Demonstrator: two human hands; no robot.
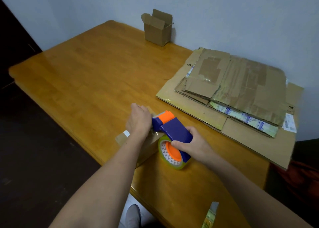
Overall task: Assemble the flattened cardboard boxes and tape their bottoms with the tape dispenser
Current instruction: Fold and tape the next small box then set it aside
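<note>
**A:** Where is the box that is getting taped?

**B:** The cardboard box [149, 147] lies at the left edge of the table [82, 76], mostly under the left forearm. A loose strip of clear tape [121, 136] sticks out past that edge.

**A:** And the hands?

**B:** The left hand [138, 120] lies palm down on the box. Its fingertips are hidden behind the hand, so I cannot tell whether they are straight or hooked over the far end. The right hand [192, 147] has its fingers wrapped round the handle of the tape dispenser [174, 126], thumb on the near side. The dispenser's orange head touches the box top just beside the left hand.

**A:** Room to move?

**B:** A wide stretch of wood runs from the hands to the far edge. The right side holds a stack of flattened cardboard [241, 88], which overhangs the right edge. A utility knife [211, 214] lies at the near edge, well apart from the hands.

**A:** Any containers?

**B:** A small assembled box [157, 33] stands upright at the far edge against the wall [224, 12], flaps open. Its inside cannot be seen from here.
</note>
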